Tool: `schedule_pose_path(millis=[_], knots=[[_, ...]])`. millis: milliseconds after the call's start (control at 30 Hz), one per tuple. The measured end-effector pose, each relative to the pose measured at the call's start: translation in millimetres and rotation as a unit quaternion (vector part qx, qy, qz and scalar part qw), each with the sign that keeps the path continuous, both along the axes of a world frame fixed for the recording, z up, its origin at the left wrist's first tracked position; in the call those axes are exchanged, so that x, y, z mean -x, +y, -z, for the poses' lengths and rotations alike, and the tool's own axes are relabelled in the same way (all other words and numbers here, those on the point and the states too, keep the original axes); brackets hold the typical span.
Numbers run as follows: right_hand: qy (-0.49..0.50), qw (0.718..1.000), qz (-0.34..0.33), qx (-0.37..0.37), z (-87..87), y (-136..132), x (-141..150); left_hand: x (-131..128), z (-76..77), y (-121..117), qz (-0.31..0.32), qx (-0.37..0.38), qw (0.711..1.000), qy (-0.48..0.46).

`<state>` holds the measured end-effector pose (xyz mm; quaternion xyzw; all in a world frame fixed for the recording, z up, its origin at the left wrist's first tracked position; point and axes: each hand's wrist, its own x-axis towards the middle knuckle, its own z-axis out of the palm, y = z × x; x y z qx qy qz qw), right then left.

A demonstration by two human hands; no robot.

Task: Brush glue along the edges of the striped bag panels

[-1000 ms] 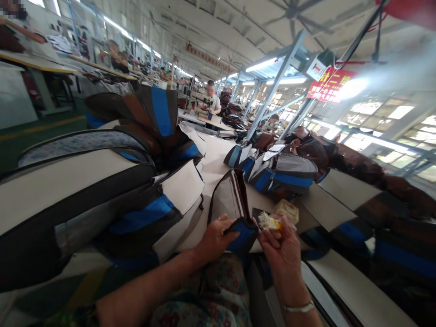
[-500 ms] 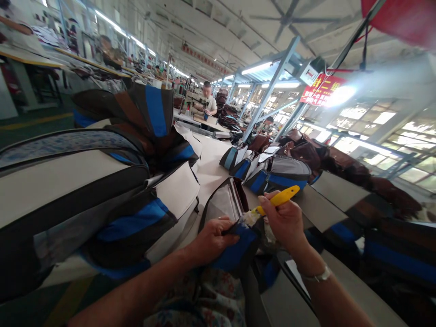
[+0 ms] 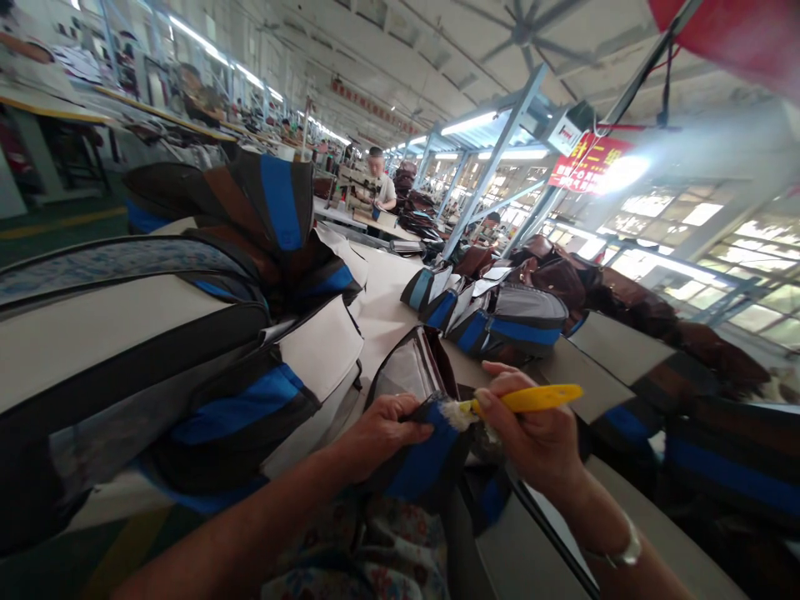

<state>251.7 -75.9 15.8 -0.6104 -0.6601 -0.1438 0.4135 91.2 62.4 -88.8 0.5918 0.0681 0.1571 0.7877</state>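
My left hand (image 3: 381,433) is closed on the edge of a bag piece (image 3: 420,446) made of grey, black and blue fabric, held up in front of me. My right hand (image 3: 534,433) grips a brush with a yellow handle (image 3: 531,399). Its pale bristles (image 3: 455,412) rest on the blue strip of the piece, right beside my left thumb. A bracelet sits on my right wrist.
Stacks of grey, black and blue bag panels (image 3: 187,350) fill the left. More bags (image 3: 500,317) and brown ones (image 3: 625,292) lie on the long table (image 3: 387,308). A person (image 3: 378,179) sits at a sewing station further back. A red sign (image 3: 587,158) hangs overhead.
My right hand turned the brush over, then swung its handle out to the right and brought the bristles down onto the blue strip. My left hand kept its hold on the piece.
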Motion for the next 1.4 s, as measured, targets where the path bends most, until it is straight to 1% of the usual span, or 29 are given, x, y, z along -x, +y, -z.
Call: schedule_pose_path(millis=[67, 100, 200, 233, 300, 333, 367, 400, 433, 467, 500, 567, 600, 633, 667, 700, 767, 800, 867, 933, 967, 1033, 1100, 1167, 1200, 1267, 1300, 1333, 1400], knots=[[-0.034, 0.999, -0.021, 0.033, 0.1, -4, -2, -1, 1.9, 0, 0.022, 0.040, 0.999, 0.013], [-0.046, 0.998, -0.018, 0.028, -0.1, -7, -3, -2, 2.6, 0, 0.027, 0.053, 0.998, 0.015], [-0.041, 0.999, 0.004, -0.025, 0.4, -14, -4, -3, 3.5, 0, 0.026, 0.071, 0.997, 0.012], [-0.040, 0.999, -0.001, -0.031, 1.5, -16, -4, -2, 3.0, 1, 0.025, 0.073, 0.997, 0.009], [-0.046, 0.999, -0.019, -0.015, 5.1, -18, -4, -1, 0.8, 2, 0.027, 0.063, 0.998, 0.011], [-0.052, 0.998, -0.024, -0.001, 6.6, -19, -4, -1, -0.8, 2, 0.027, 0.044, 0.999, 0.012], [-0.057, 0.998, -0.021, 0.007, 7.4, -19, -6, 0, -2.3, 2, 0.023, 0.006, 1.000, 0.011], [-0.059, 0.998, -0.007, 0.005, 6.9, -20, -7, 0, -3.6, 2, 0.008, -0.057, 0.998, 0.006], [-0.057, 0.998, 0.015, -0.007, 4.9, -20, -8, 0, -4.4, 1, -0.021, -0.142, 0.990, -0.005], [-0.053, 0.998, 0.038, -0.023, 1.5, -21, -9, -1, -4.5, -2, -0.063, -0.243, 0.968, -0.018], [-0.050, 0.996, 0.061, -0.040, -3.1, -22, -10, -2, -3.7, -5, -0.115, -0.348, 0.930, -0.031], [-0.025, 0.992, 0.099, -0.073, -14.3, -24, -9, -5, -0.2, -13, -0.214, -0.529, 0.820, -0.052], [0.000, 0.990, 0.111, -0.083, -19.8, -24, -7, -6, 2.0, -18, -0.246, -0.594, 0.764, -0.058], [0.029, 0.988, 0.121, -0.089, -24.6, -24, -5, -8, 4.0, -22, -0.259, -0.645, 0.716, -0.065], [0.057, 0.986, 0.128, -0.091, -28.4, -23, -1, -9, 5.5, -27, -0.259, -0.685, 0.677, -0.071], [0.078, 0.984, 0.132, -0.090, -30.7, -22, 3, -11, 6.2, -30, -0.251, -0.715, 0.648, -0.077], [0.096, 0.986, 0.121, -0.065, -30.9, -17, 10, -12, 5.4, -35, -0.233, -0.750, 0.614, -0.081], [0.088, 0.990, 0.106, -0.035, -29.0, -15, 13, -13, 4.4, -37, -0.228, -0.758, 0.605, -0.080], [0.037, 0.995, 0.071, 0.051, -23.4, -9, 14, -14, 2.5, -39, -0.226, -0.765, 0.599, -0.074], [-0.043, 0.987, 0.063, 0.142, -19.5, -5, 10, -15, 2.2, -40, -0.227, -0.766, 0.596, -0.077], [-0.086, 0.980, 0.071, 0.168, -19.4, -3, 7, -16, 2.8, -41, -0.229, -0.767, 0.594, -0.082], [-0.139, 0.971, 0.099, 0.168, -22.9, -1, 4, -18, 4.8, -42, -0.233, -0.769, 0.587, -0.094], [-0.134, 0.973, 0.107, 0.154, -28.2, 0, 3, -20, 6.8, -44, -0.233, -0.769, 0.587, -0.094], [-0.121, 0.973, 0.088, 0.173, -30.5, 3, 5, -21, 7.9, -45, -0.232, -0.768, 0.591, -0.086], [-0.132, 0.967, 0.079, 0.201, -29.8, 5, 6, -21, 8.0, -45, -0.229, -0.767, 0.593, -0.086], [-0.193, 0.944, 0.068, 0.257, -26.3, 10, 7, -20, 7.3, -46, -0.216, -0.769, 0.594, -0.097], [-0.225, 0.933, 0.070, 0.272, -24.3, 12, 7, -19, 6.6, -47, -0.209, -0.770, 0.594, -0.104], [-0.244, 0.927, 0.075, 0.274, -22.5, 14, 7, -18, 5.9, -48, -0.201, -0.771, 0.595, -0.109], [-0.237, 0.935, 0.081, 0.251, -19.9, 17, 9, -16, 5.1, -49, -0.200, -0.770, 0.596, -0.109]])
